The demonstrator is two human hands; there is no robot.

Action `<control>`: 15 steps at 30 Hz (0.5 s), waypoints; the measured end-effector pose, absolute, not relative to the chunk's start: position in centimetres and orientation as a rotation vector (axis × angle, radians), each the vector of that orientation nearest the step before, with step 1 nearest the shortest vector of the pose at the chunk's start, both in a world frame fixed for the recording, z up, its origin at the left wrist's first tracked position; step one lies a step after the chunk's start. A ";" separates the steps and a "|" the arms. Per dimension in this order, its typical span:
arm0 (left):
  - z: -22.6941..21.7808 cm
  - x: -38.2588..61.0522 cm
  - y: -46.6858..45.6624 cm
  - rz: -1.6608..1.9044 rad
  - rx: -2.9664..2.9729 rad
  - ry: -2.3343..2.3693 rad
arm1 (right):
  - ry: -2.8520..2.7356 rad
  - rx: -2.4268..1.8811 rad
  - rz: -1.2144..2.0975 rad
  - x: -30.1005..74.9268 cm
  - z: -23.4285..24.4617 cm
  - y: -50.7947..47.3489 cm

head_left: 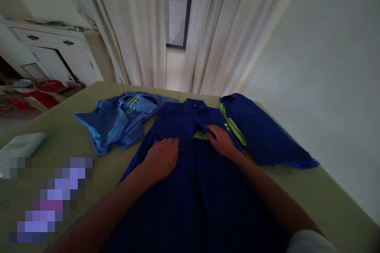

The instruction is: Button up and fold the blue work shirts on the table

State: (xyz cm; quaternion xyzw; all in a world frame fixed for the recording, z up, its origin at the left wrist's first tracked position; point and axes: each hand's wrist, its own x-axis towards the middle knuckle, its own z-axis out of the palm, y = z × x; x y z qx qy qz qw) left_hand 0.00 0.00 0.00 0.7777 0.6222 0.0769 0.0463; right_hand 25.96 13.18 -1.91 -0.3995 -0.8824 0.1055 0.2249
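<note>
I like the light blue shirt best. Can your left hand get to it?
Probably yes. The left hand lies flat on the dark blue shirt, and the light blue shirt sits close beside it to the left, with nothing in between.

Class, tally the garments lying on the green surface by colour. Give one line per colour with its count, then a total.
Dark blue: 2, the jacket under the left hand and right hand, and the garment right of it, which looks separate.
Light blue: 1, the crumpled shirt.
Total: 3
</note>
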 end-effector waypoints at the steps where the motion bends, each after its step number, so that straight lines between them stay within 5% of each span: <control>1: -0.3 0.7 2.3 0.177 2.358 1.889 | -2.542 -1.056 0.278 25.7 -2.3 12.6; 10: -5.4 -0.9 15.1 0.286 2.227 1.964 | -2.852 -0.905 0.199 25.3 -2.0 12.0; 15: -7.6 -2.3 15.5 0.379 2.313 1.978 | -2.527 -1.199 0.277 23.5 -1.2 19.5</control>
